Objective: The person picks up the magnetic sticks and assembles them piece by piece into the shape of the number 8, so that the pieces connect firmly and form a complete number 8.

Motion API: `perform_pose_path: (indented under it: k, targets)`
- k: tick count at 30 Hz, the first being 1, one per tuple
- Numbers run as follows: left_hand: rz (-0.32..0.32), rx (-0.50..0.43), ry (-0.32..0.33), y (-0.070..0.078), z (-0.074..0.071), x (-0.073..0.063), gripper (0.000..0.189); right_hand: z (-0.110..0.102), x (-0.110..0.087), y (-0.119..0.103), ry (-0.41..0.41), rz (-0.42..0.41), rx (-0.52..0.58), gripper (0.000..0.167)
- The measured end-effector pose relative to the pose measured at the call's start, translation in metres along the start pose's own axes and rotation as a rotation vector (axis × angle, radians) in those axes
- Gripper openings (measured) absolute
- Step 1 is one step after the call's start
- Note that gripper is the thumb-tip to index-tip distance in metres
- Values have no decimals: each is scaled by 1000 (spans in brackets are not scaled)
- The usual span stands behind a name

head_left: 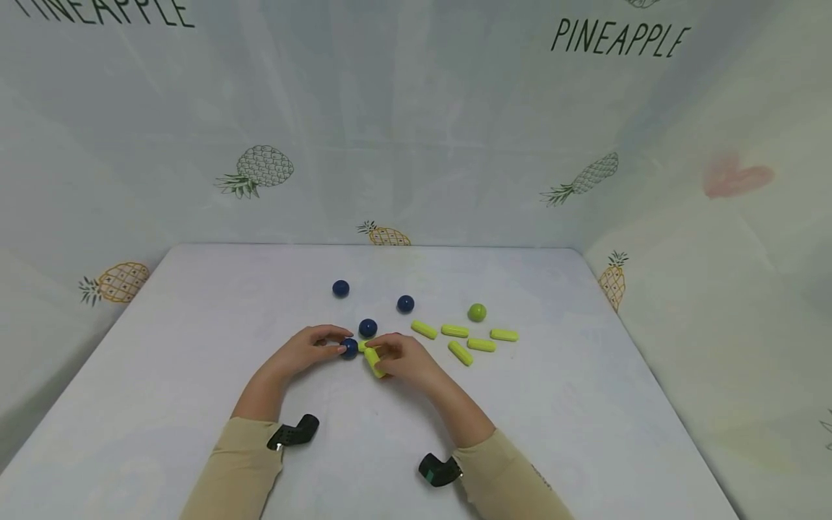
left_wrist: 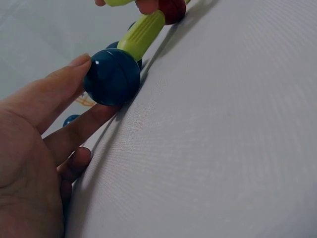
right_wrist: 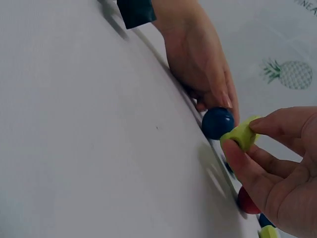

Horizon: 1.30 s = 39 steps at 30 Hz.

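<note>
My left hand [head_left: 305, 352] pinches a glossy blue ball [left_wrist: 111, 77] between thumb and fingers, low against the tabletop. A ridged yellow-green rod [left_wrist: 142, 34] extends from that ball towards a red ball [left_wrist: 172, 11], which is mostly hidden in the head view. Between thumb and fingertips, my right hand [head_left: 409, 359] holds another yellow-green rod [right_wrist: 241, 134], tilted, just right of the blue ball. Whether this held rod touches the ball I cannot tell. A second blue ball [head_left: 367, 328] lies just behind the joined pieces.
Farther back are two more blue balls [head_left: 406, 303] and a light green ball [head_left: 477, 312]. Several loose yellow-green rods [head_left: 481, 345] lie right of my right hand. The white table [head_left: 585, 419] meets a pineapple-printed curtain [head_left: 416, 144] at its back and sides.
</note>
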State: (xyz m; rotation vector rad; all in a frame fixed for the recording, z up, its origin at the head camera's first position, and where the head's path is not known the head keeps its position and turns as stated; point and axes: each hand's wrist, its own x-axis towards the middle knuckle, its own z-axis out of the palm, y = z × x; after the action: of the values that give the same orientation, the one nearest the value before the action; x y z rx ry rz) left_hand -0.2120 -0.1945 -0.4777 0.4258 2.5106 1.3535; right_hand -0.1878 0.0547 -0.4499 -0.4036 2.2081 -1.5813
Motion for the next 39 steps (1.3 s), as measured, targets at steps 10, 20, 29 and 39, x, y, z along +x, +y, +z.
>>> perform_pose_path:
  k: [10,20,29,39]
  targets:
    - [69,-32,-6,1,-1,-1,31,18,3,-3,-14,19,109,36]
    - [18,-3,6,9,1,-4,30,33,3,0,34,84,107,33]
    - [15,-12,12,6,0,-3,29,42,7,3,50,92,114,36]
    - [25,-18,14,3,1,-2,29,45,9,1,78,94,107,33]
